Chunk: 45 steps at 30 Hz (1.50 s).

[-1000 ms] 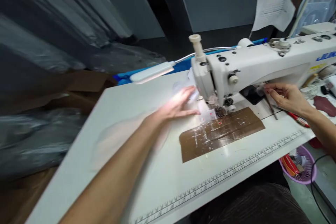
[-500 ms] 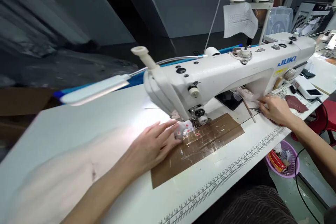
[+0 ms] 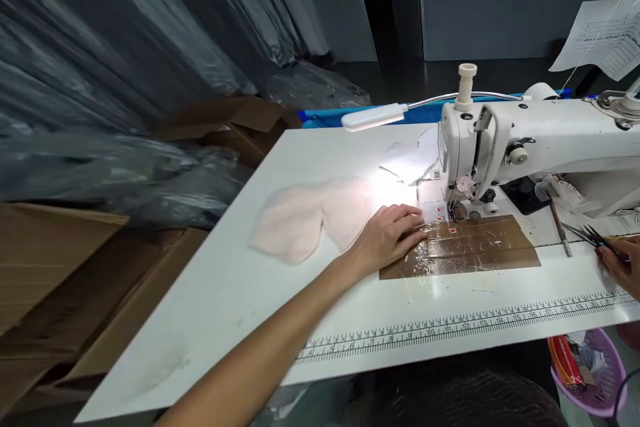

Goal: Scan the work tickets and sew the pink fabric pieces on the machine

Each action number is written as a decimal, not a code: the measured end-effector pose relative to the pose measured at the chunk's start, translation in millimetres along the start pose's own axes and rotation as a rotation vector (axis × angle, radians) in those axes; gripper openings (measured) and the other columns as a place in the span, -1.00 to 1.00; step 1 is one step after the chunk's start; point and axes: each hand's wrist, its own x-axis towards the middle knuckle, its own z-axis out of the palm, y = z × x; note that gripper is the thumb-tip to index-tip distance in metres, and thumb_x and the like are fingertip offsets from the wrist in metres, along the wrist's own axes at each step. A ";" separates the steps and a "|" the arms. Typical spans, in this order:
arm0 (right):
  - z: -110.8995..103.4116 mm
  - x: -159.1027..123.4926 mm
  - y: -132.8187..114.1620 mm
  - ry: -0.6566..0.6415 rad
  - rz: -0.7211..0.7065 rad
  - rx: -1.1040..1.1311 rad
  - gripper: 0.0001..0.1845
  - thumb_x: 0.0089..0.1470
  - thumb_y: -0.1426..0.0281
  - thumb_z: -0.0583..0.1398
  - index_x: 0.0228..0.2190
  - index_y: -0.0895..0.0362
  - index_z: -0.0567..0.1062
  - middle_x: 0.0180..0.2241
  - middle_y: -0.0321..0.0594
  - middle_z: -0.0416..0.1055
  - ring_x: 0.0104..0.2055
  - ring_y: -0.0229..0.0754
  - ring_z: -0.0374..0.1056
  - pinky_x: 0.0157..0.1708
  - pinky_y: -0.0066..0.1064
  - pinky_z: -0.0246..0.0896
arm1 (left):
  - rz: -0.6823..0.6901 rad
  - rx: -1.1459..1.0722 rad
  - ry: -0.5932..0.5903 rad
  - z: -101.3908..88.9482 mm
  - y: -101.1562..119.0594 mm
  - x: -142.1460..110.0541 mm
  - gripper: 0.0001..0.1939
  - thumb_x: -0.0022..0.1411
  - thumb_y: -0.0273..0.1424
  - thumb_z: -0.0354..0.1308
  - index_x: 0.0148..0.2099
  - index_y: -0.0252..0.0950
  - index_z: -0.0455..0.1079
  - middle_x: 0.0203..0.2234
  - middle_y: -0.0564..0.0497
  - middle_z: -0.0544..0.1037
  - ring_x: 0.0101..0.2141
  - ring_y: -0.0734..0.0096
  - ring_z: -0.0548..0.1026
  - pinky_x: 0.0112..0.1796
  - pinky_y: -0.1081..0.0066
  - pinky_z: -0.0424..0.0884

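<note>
My left hand [image 3: 387, 237] lies with fingers stretched out, its fingertips at the left end of a brown taped sheet [image 3: 480, 247], beside the needle area of a white sewing machine [image 3: 457, 153]. Small red marks show on a whitish strip [image 3: 438, 212] next to the presser foot. At the right edge, my right hand [image 3: 620, 270] is closed around the dark handles of scissors [image 3: 593, 236], their points towards the machine; part of this hand is cut off by the frame. A pale pink fabric piece [image 3: 295, 223] rests on the table left of my left hand.
A lit lamp [image 3: 375, 117] hangs over the white table [image 3: 210, 320]. A brown stick-like tool [image 3: 561, 230] and a black flat object [image 3: 525, 195] lie under the machine arm. A printed ruler [image 3: 450, 332] runs along the front edge. Cardboard boxes [image 3: 55, 260] stand left; a purple basket [image 3: 613, 373] sits below right.
The view has swung left, so the machine appears further right. My right hand, earlier reaching beside the machine base, now holds scissors. My left hand stays by the brown sheet.
</note>
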 end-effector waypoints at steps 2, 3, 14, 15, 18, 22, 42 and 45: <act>-11.7 2.2 -19.9 0.003 0.097 0.015 -0.73 0.06 0.13 -0.02 -0.56 -0.05 0.28 -0.51 0.03 0.42 -0.58 0.12 0.30 -0.60 -0.11 0.08 | -0.028 -0.035 0.011 1.2 -0.5 -0.5 -0.70 0.41 -0.24 0.00 -0.19 -0.28 0.50 -0.19 -0.10 0.61 -0.28 0.30 0.52 -0.29 0.28 0.37; -15.8 3.2 -30.8 -0.006 0.163 0.060 -0.76 0.04 0.15 0.00 -0.56 -0.05 0.27 -0.54 -0.01 0.42 -0.57 0.11 0.32 -0.59 -0.11 0.12 | -0.042 -0.043 0.015 1.4 -0.4 -0.4 -0.70 0.41 -0.26 -0.01 -0.23 -0.27 0.50 -0.22 -0.08 0.61 -0.30 0.32 0.52 -0.29 0.28 0.37; 29.2 22.1 -164.0 -0.255 -0.276 0.337 -0.52 0.33 0.22 -0.12 -0.06 0.16 0.49 -0.33 -0.04 0.55 -0.37 -0.09 0.48 -0.49 -0.35 0.24 | 0.075 -0.036 -0.036 -7.9 10.2 0.1 -0.73 0.39 -0.42 -0.05 -0.26 -0.27 0.47 -0.33 -0.04 0.63 -0.36 0.37 0.51 -0.19 0.20 0.40; 32.4 26.4 -170.9 -0.233 -0.327 0.234 -0.52 0.34 0.25 -0.11 -0.01 0.17 0.49 -0.28 0.00 0.55 -0.33 -0.07 0.48 -0.51 -0.35 0.21 | 0.098 -0.056 -0.044 -8.1 10.4 -0.3 -0.73 0.39 -0.43 -0.05 -0.25 -0.27 0.48 -0.33 -0.05 0.63 -0.36 0.37 0.52 -0.20 0.21 0.41; 37.4 38.0 -184.3 -0.215 -0.411 0.031 -0.54 0.33 0.33 -0.04 0.13 0.20 0.41 -0.18 0.05 0.53 -0.26 -0.05 0.47 -0.54 -0.37 0.17 | 0.138 -0.090 -0.025 -8.1 10.8 -1.4 -0.74 0.38 -0.44 -0.04 -0.25 -0.27 0.48 -0.33 -0.04 0.63 -0.35 0.37 0.53 -0.24 0.24 0.42; 39.5 46.2 -193.7 -0.246 -0.478 -0.073 -0.53 0.34 0.37 -0.06 0.15 0.27 0.39 -0.18 0.09 0.52 -0.27 -0.05 0.45 -0.54 -0.36 0.19 | 0.122 -0.068 0.023 -7.8 11.6 -2.2 -0.75 0.38 -0.44 -0.02 -0.27 -0.27 0.48 -0.35 -0.03 0.63 -0.36 0.38 0.55 -0.26 0.27 0.43; 21.6 50.1 -193.1 -0.567 -0.139 0.522 -0.48 0.35 0.13 -0.17 -0.57 0.08 0.23 -0.63 -0.30 0.26 -0.59 -0.27 0.16 -0.53 -0.43 0.03 | 0.458 -0.358 -0.122 0.4 87.3 -12.2 -0.80 0.35 -0.38 0.09 -0.16 -0.40 0.49 -0.18 -0.18 0.61 -0.28 0.31 0.54 -0.20 0.31 0.55; 21.9 53.8 -199.5 -0.629 -0.138 0.410 -0.51 0.31 0.13 -0.05 -0.61 0.08 0.18 -0.67 -0.34 0.19 -0.61 -0.30 0.05 -0.53 -0.41 -0.07 | 0.467 -0.372 -0.139 -1.1 86.9 -12.5 -0.79 0.36 -0.41 0.07 -0.17 -0.44 0.48 -0.18 -0.17 0.61 -0.27 0.32 0.53 -0.17 0.35 0.52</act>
